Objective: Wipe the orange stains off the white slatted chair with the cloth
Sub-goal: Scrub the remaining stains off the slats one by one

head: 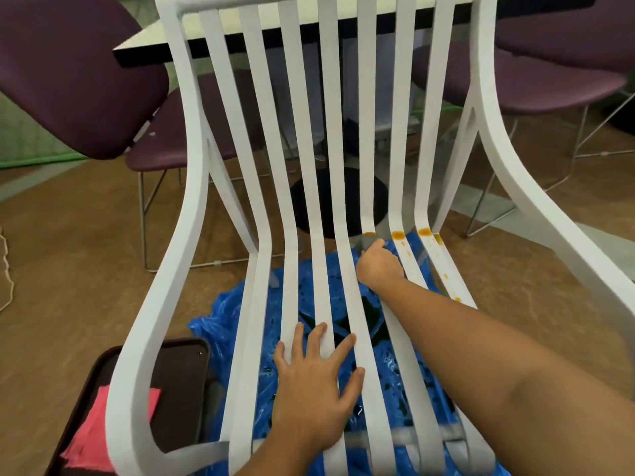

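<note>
The white slatted chair (292, 187) fills the view. Orange stains (398, 235) mark the three right-hand slats at the bend between back and seat, and smaller orange drips (445, 276) run down the seat slats. My right hand (378, 266) is curled on a seat slat just below the leftmost stain and grips a small grey cloth (368, 241), of which only an edge shows past my fingers. My left hand (316, 376) rests flat with fingers spread on the middle seat slats, nearer to me.
A blue plastic sheet (233, 317) lies on the brown floor under the chair. A dark brown tray (185, 379) with pink cloths (92, 438) sits at the lower left. Purple chairs (68, 70) and a table (161, 36) stand behind.
</note>
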